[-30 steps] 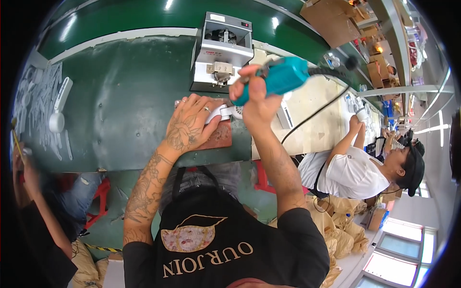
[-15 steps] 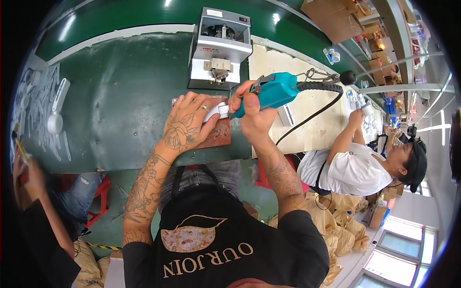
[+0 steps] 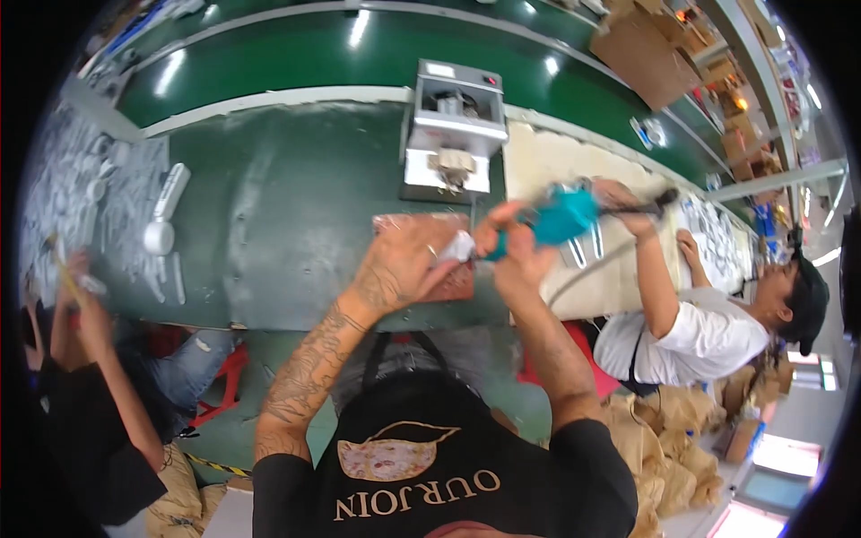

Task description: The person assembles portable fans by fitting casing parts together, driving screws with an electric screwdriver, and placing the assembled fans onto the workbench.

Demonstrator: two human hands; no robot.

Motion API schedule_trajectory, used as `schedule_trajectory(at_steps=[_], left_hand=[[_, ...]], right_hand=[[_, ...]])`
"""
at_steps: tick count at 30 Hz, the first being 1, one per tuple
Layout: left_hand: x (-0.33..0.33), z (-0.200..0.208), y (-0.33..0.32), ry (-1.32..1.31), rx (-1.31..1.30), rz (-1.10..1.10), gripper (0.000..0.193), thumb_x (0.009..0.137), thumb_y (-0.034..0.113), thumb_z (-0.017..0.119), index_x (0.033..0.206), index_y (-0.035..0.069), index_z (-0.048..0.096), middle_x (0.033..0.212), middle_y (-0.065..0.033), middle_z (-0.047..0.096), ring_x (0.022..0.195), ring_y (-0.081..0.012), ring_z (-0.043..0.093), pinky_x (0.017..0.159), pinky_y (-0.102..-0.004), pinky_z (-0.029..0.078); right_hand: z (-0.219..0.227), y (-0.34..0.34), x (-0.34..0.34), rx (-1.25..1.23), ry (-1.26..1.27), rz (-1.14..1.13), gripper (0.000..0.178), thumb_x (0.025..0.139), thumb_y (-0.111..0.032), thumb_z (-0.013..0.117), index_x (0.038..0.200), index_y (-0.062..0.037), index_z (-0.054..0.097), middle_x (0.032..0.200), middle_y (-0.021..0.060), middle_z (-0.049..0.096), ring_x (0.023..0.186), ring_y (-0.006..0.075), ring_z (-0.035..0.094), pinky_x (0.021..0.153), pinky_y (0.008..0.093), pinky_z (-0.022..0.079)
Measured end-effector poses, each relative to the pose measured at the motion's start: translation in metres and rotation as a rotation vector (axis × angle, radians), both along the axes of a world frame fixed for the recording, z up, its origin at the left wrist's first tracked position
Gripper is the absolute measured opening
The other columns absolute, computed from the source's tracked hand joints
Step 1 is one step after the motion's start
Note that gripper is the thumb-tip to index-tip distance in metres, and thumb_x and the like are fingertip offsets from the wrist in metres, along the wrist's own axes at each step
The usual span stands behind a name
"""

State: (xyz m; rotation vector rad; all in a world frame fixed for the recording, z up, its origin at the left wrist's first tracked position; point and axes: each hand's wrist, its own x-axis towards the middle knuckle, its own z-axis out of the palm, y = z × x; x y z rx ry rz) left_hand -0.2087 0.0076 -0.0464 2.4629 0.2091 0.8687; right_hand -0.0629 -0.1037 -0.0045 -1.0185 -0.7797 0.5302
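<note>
My left hand (image 3: 402, 266) presses a small white plastic part (image 3: 460, 246) down on a reddish-brown block (image 3: 457, 285) on the green-topped bench. The fingers are closed round the part, and a ring shows on one of them. My right hand (image 3: 522, 260) grips a teal corded electric screwdriver (image 3: 567, 213), smeared by motion. It lies nearly level, with its tip end toward the white part. Whether the tip touches the part is too blurred to tell. Just beyond my hands stands a grey box-shaped screw feeder (image 3: 453, 166).
On the left lie a white handled part (image 3: 165, 215) and a spread of loose white pieces (image 3: 99, 188). A co-worker in white (image 3: 686, 332) reaches over the cream mat (image 3: 547, 161) at right, where narrow white pieces (image 3: 583, 251) lie. Another person's hands (image 3: 81, 305) work at left.
The whole view has shifted, so the bench sits lower and further right. My hands still hold the part and the screwdriver. The right-hand co-worker's arm now reaches in beside the screwdriver.
</note>
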Motion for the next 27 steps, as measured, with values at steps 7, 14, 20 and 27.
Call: schedule_trajectory(at_steps=[7, 14, 20, 27], left_hand=[[-0.095, 0.011, 0.029, -0.071, -0.152, 0.589, 0.025, 0.093, 0.01, 0.073, 0.115, -0.001, 0.069, 0.111, -0.0188, 0.07, 0.099, -0.0339, 0.068, 0.089, -0.0416, 0.054], [-0.13, 0.012, 0.102, -0.045, 0.255, 0.981, 0.031, 0.097, 0.014, 0.068, 0.122, -0.002, 0.066, 0.115, -0.0212, 0.069, 0.107, -0.0365, 0.065, 0.095, -0.0448, 0.05], [0.054, 0.065, -0.013, 0.219, -0.463, 0.044, 0.03, 0.096, 0.026, 0.07, 0.12, 0.008, 0.07, 0.113, -0.0153, 0.072, 0.102, -0.0325, 0.069, 0.088, -0.0409, 0.056], [0.202, 0.018, -0.084, 0.552, -0.089, -0.233, 0.073, 0.097, 0.064, 0.05, 0.148, 0.012, 0.051, 0.132, -0.0185, 0.063, 0.119, -0.0367, 0.062, 0.101, -0.0485, 0.05]], right_hand=[[0.039, -0.065, -0.025, 0.254, -0.026, 0.021, 0.053, 0.093, -0.051, 0.072, 0.104, -0.0027, 0.052, 0.075, 0.0114, 0.059, 0.063, 0.0231, 0.057, 0.058, 0.0373, 0.048], [-0.004, -0.112, -0.021, -0.006, 0.161, -0.153, 0.069, 0.084, -0.054, 0.081, 0.113, 0.0042, 0.058, 0.08, 0.0087, 0.062, 0.07, 0.0195, 0.061, 0.063, 0.0333, 0.049], [0.005, -0.115, -0.011, -0.039, 0.051, -0.18, 0.068, 0.086, -0.059, 0.077, 0.108, 0.0035, 0.058, 0.071, 0.0093, 0.059, 0.064, 0.0216, 0.059, 0.058, 0.0343, 0.047], [0.004, -0.124, -0.018, -0.086, 0.051, -0.225, 0.068, 0.087, -0.058, 0.078, 0.107, 0.0039, 0.058, 0.072, 0.0085, 0.059, 0.063, 0.0215, 0.059, 0.058, 0.0341, 0.047]])
